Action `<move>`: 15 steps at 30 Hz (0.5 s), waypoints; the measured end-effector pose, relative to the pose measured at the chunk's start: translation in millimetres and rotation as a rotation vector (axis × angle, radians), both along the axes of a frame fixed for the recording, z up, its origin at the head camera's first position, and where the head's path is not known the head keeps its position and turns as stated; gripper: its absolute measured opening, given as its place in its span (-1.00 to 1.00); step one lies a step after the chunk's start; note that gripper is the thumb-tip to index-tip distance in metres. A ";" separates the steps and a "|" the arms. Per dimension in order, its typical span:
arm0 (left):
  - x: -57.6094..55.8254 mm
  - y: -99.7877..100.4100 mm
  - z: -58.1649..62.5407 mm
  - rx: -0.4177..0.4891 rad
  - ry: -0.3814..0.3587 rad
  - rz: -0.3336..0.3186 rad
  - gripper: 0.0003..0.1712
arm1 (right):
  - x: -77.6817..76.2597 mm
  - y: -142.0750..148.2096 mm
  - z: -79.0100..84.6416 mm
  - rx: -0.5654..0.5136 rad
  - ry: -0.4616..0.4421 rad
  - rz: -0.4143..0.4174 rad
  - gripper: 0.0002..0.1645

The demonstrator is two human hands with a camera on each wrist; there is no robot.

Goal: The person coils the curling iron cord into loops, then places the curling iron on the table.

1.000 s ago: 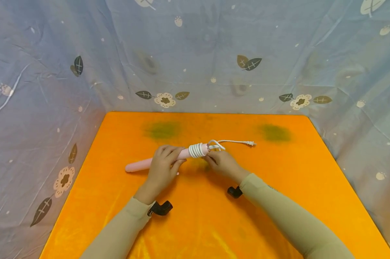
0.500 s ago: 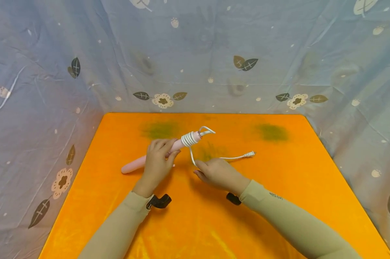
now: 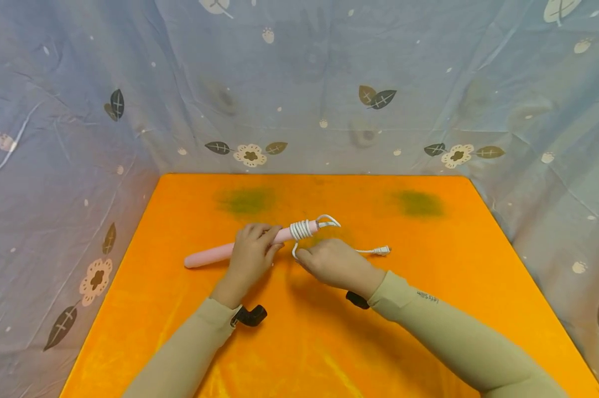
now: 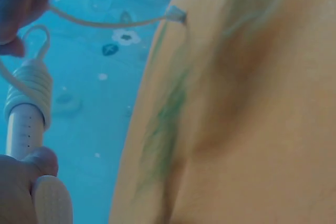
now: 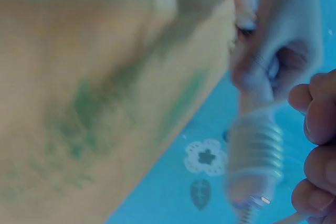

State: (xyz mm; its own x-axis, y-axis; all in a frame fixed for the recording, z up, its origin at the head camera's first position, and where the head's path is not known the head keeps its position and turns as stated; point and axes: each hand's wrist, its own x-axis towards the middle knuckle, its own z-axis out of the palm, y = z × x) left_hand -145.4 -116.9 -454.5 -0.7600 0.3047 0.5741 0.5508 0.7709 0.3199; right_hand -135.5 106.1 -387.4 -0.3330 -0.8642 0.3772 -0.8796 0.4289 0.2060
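within the left hand [image 3: 251,250] lies the pink wand [image 3: 212,255].

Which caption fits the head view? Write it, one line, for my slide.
The left hand grips a pink wand; the right hand holds its white cord, partly wrapped round one end.

Gripped in the left hand [image 3: 251,251], a slim pink wand [image 3: 211,256] slants near-left to far-right, its right end coiled with white cord [image 3: 300,230] the right hand [image 3: 336,262] pinches, plug [image 3: 381,251] farther right.
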 end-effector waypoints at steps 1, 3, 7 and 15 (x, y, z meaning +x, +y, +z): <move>0.8 0.7 -0.8 -0.011 -0.001 -0.001 -0.54 | -1.5 -0.1 3.4 0.005 0.013 0.005 -0.71; 2.0 1.8 -2.5 -0.027 -0.002 -0.002 -0.54 | -4.6 0.0 9.6 0.011 0.029 0.008 -0.71; 3.1 3.3 -6.4 -0.048 0.009 -0.012 -0.56 | -11.0 0.4 17.8 0.015 0.020 0.022 -0.73; 7.3 2.2 -9.6 -0.077 0.003 -0.041 -0.58 | -18.5 0.5 30.2 0.000 -0.098 0.011 -0.77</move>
